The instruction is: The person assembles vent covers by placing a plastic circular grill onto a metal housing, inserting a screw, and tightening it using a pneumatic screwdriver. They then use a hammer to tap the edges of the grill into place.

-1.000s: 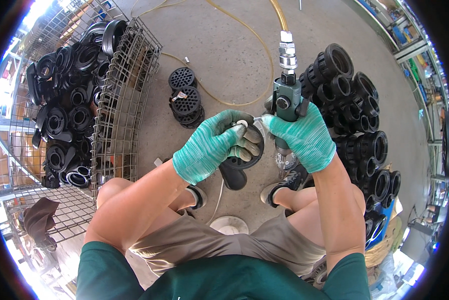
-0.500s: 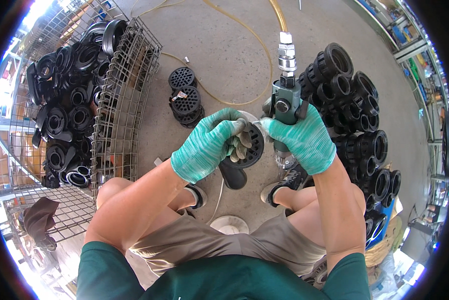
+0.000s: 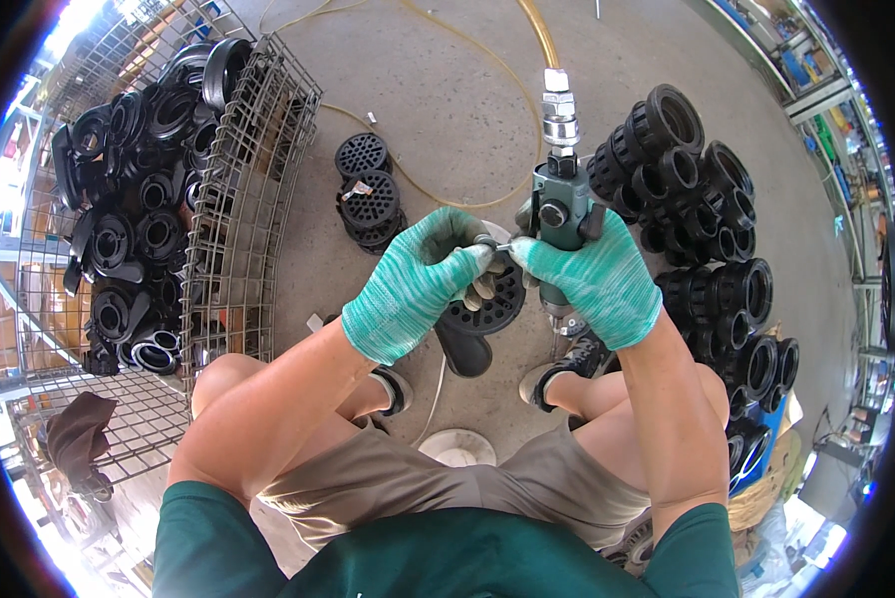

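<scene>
Fingers (image 3: pixel 467 263) of the left hand (image 3: pixel 398 289), in a mint-green knit glove with grey coating, are pinched together on a small grey piece (image 3: pixel 486 240), mostly hidden by the fingertips. Just beside it, a thin pale metal pin (image 3: pixel 504 247) spans the gap to the right thumb; which hand holds the pin, I cannot tell. Gloved alike, the right hand (image 3: pixel 592 274) grasps a dark green air tool (image 3: pixel 560 209) with a black side lever, upright in view, its silver metal coupling (image 3: pixel 559 118) joined to an amber hose (image 3: pixel 539 35). Below the left fingers, partly covered by them, sits a round black perforated plate (image 3: pixel 491 311), with a smooth black rounded piece (image 3: pixel 464 351) showing under it.

At the left stands a large grey wire-mesh basket (image 3: pixel 258 149), heaped with shiny black ring-shaped parts (image 3: pixel 158 234). They lie jumbled and tilted, many with round central openings; paler grey rings (image 3: pixel 155 355) show near the bottom of the heap. Nearer the person, a crumpled brown ribbed piece (image 3: pixel 81 431) rests against wire mesh.

On the grey concrete floor (image 3: pixel 447 110), between basket and tool, black perforated discs (image 3: pixel 373 202) are stacked, a small paper scrap on top. To the right, ribbed black tubular fittings (image 3: pixel 712 284) are piled.
</scene>
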Tool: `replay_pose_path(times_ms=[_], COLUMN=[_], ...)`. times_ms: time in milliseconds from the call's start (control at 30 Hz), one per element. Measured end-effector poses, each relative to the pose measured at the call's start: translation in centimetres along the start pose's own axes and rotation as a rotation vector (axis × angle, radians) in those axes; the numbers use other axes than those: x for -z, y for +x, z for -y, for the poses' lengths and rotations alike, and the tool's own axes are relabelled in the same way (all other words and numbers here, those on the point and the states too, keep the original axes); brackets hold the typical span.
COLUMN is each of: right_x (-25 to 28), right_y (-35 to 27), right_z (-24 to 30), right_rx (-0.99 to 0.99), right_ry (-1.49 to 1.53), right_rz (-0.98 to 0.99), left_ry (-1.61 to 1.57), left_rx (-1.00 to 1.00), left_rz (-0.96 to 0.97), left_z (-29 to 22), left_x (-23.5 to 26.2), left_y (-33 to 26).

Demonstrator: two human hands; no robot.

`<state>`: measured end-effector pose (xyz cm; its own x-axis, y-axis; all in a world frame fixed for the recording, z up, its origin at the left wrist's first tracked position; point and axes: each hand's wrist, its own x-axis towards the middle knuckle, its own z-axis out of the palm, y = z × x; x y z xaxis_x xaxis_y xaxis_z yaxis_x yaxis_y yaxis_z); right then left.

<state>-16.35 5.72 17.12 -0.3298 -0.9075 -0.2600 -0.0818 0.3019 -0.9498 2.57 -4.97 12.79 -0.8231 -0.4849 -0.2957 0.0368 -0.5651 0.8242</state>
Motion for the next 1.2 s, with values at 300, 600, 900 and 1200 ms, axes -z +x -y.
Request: replay_pose_path(times_ms=[300,600,900,1200], right_x=[0.0,-0.2,0.0,0.2], right_y=[0.0,-0.2,-0.1,-0.1], right_z=[-0.1,0.4,0.7,0.6], right_rx=[-0.031,-0.063,-0.08,-0.077], right_ry=[0.027,0.17,0.21,0.135], right_rz=[-0.009,0.012,0.013,0.03], left_ry=[0.124,-0.235,-0.348,-0.375], left_rx=[0.026,0.069,0.104,0.13], left_rz=[-0.005,0.105,0.055,0.05], left_z=[-0.3,0.2,1.1,1.1], left_x=[-0.6,0.2,0.2,-0.2], left_y=[-0.2,0.1,0.2,0.1])
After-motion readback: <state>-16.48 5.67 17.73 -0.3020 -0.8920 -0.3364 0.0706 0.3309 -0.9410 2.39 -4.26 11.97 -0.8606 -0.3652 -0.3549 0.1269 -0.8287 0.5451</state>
